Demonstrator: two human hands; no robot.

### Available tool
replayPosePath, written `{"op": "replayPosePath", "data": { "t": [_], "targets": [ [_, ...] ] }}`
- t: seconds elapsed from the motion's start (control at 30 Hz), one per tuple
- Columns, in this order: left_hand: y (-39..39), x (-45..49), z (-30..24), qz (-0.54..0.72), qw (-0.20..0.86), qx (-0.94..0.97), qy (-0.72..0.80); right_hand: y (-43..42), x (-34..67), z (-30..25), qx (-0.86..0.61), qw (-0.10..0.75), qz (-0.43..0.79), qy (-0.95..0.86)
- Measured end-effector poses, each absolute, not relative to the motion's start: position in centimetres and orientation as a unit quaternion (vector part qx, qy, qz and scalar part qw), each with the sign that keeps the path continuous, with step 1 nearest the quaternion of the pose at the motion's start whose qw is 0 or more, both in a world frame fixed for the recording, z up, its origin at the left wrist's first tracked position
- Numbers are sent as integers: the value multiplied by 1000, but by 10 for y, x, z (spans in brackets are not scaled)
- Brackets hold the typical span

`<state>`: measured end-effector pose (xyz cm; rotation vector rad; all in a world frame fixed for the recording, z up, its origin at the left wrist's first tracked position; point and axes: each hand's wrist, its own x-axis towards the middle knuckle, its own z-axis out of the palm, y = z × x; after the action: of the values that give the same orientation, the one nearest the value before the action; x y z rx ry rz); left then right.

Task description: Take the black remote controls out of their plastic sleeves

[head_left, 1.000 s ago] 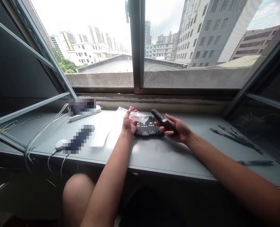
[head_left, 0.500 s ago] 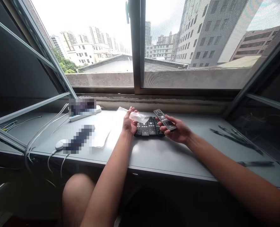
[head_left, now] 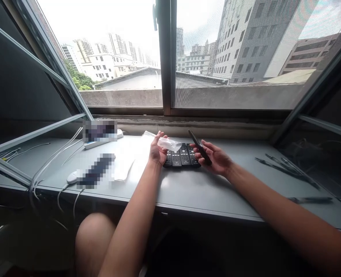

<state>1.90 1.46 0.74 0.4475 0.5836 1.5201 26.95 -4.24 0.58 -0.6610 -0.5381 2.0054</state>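
Note:
A dark remote control [head_left: 199,147] is gripped in my right hand [head_left: 216,157], turned on its edge so its narrow side faces me. My left hand [head_left: 158,150] holds a clear plastic sleeve [head_left: 170,144] between thumb and fingers; it looks flat. Under and behind the hands, several black remote controls [head_left: 185,156] lie side by side on the desk with their buttons up. The left hand and sleeve cover part of that row.
Left on the grey desk [head_left: 205,192] are white plastic bags [head_left: 124,167], a power strip [head_left: 101,142], a round white charger [head_left: 72,177] and cables. Two items there are blurred out. Pens and cables [head_left: 285,169] lie at right. A metal frame [head_left: 72,84] stands left, before the window.
My right hand has rolled the remote control from showing its buttons to standing on edge. The left hand and the plastic sleeve have stayed in place.

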Motion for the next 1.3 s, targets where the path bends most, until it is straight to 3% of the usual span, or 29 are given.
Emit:
{"op": "replayPosePath", "data": {
  "t": [1.3],
  "targets": [
    [15, 19, 6, 674, 656, 204, 271, -46, 269, 4, -262, 440, 823, -247]
  ]
}}
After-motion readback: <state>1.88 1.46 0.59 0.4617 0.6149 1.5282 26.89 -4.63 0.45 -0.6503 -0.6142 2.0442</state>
